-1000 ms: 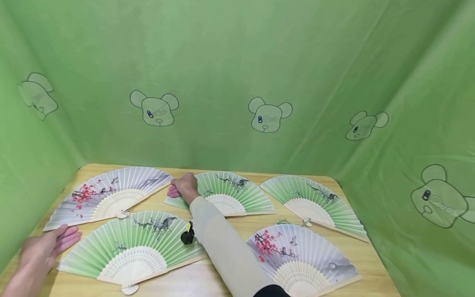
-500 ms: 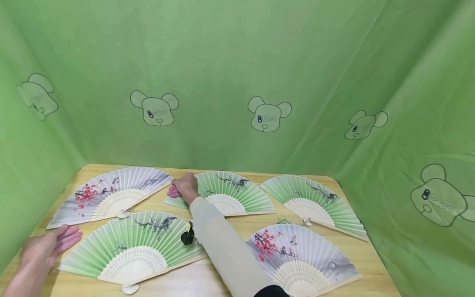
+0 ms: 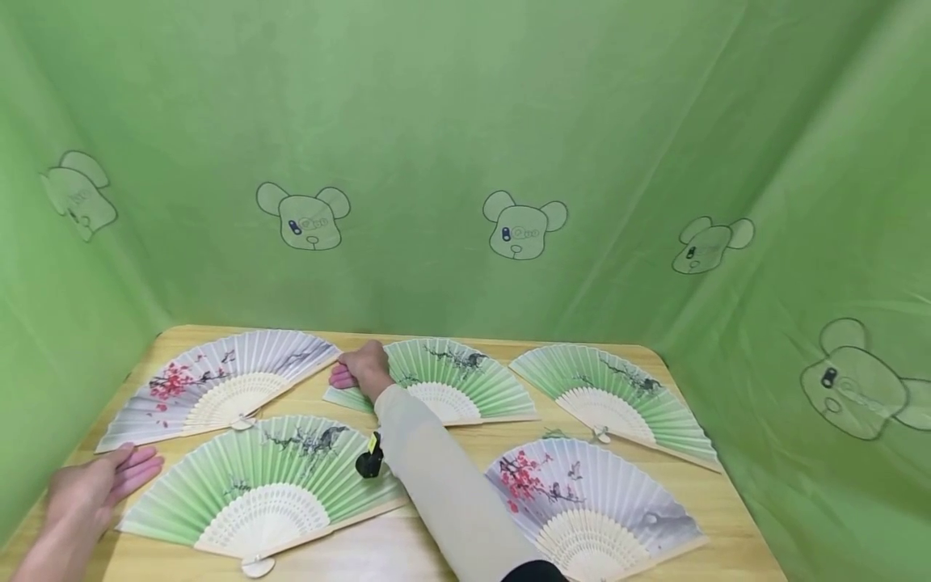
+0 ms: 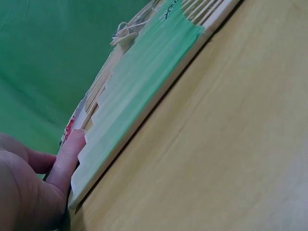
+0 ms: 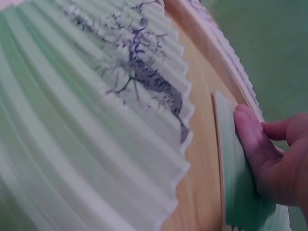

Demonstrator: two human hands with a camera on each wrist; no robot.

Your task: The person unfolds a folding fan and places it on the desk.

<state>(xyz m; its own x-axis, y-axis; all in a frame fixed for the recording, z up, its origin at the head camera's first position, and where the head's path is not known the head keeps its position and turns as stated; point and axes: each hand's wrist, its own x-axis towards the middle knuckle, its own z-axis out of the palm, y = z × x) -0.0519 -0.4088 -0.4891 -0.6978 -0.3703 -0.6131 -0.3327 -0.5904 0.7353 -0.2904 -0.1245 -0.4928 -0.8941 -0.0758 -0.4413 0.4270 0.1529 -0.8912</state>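
A pale purple folding fan (image 3: 272, 347) with red blossoms lies spread at the back left of the table. My left hand (image 3: 90, 489) is at its left end, thumb and a finger pinching the edge; the other fingers are extended. My right hand (image 3: 366, 368) pinches the fan's right end stick, reaching over the left tip of a green fan (image 3: 465, 376). In the left wrist view, the thumb and a finger (image 4: 72, 159) meet at the fan's edge, partly hidden behind the front green fan (image 4: 130, 101). The right wrist view has the right hand (image 5: 284, 159) above the back green fan (image 5: 233, 163).
Another green fan (image 3: 291, 453) lies at the front left, under my right forearm's sleeve (image 3: 444, 477). A green fan (image 3: 618, 384) is at the back right and a purple one (image 3: 611, 485) at the front right. Green cloth walls (image 3: 414, 121) surround the wooden table (image 3: 735, 525).
The purple fan's left end has shifted slightly right, and the left hand has moved a little with it. My right hand has stayed nearly in place. The head view has tilted slightly.
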